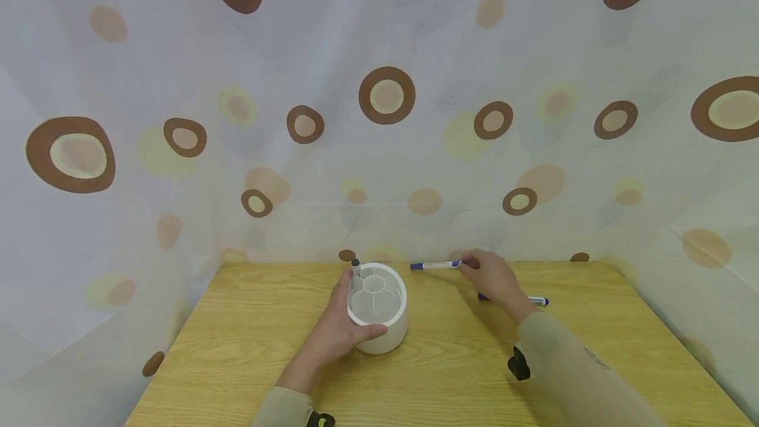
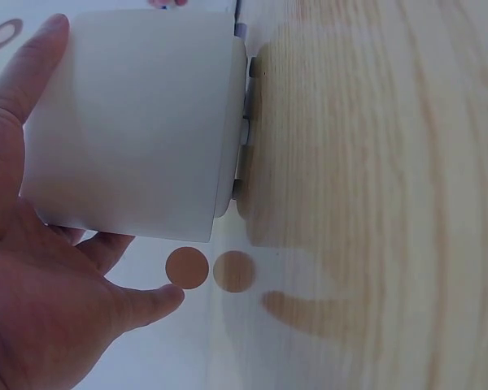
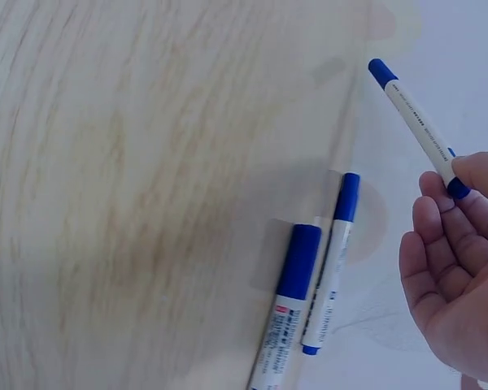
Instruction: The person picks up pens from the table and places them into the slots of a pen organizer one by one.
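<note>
Two markers [image 3: 309,301] lie on the surface below my right fingers [image 3: 439,236], which pinch a blue marker [image 1: 435,265]; left fingers [image 1: 370,331] wrap the white holder [image 1: 379,321].

Beige sleeves [image 1: 569,361] (black wrist mounts [image 1: 518,364])

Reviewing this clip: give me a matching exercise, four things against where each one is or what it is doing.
Things:
1. left hand
2. right hand
3. white holder
4. marker on the table

States:
A. pinches a blue-capped marker by one end
B. stands upright on the wooden table
C. grips the holder's side
D. lies flat beside the right wrist

Pairs: 1-C, 2-A, 3-B, 4-D
</note>
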{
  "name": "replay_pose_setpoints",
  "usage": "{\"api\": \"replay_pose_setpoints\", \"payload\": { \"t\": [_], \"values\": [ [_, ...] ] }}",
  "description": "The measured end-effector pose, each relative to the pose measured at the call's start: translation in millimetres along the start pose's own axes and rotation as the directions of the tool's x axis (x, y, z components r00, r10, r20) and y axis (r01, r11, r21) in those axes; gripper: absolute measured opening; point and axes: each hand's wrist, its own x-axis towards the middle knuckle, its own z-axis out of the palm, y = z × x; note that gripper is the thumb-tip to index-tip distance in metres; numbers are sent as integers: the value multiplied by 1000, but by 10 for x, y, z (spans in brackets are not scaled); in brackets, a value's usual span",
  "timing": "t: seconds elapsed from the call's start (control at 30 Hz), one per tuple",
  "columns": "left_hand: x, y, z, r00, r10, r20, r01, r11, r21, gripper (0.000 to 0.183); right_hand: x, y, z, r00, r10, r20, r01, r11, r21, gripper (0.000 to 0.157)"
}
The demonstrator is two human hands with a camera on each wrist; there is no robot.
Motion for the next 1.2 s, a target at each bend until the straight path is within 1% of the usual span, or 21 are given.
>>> {"api": "replay_pose_setpoints", "payload": {
  "t": [0.1, 0.33, 0.53, 0.77, 1.03, 1.2],
  "values": [
    [0, -2, -4, 1000, -2, 2, 2, 1000, 0, 136, -18, -63, -65, 1000, -18, -24, 18, 1000, 4, 28],
    [-1, -1, -7, 1000, -3, 3, 3, 1000, 3, 136, -57, -240, -213, 999, -9, -53, 12, 998, 59, 29],
    [14, -20, -2, 1000, 2, -3, -2, 1000, 3, 136, -112, -416, -324, 997, -18, -77, 26, 994, 109, 28],
    [14, -21, 1, 1000, -2, 1, 2, 1000, -3, 137, -171, -620, -395, 995, -26, -96, 38, 991, 131, 26],
    [11, -39, 1, 1000, 4, -4, -4, 1000, 1, 136, -222, -817, -476, 990, -58, -127, 79, 983, 168, 25],
    [14, -40, 2, 1000, 4, -2, -4, 1000, -5, 137, -242, -917, -509, 989, -75, -131, 99, 977, 187, 26]
  ]
}}
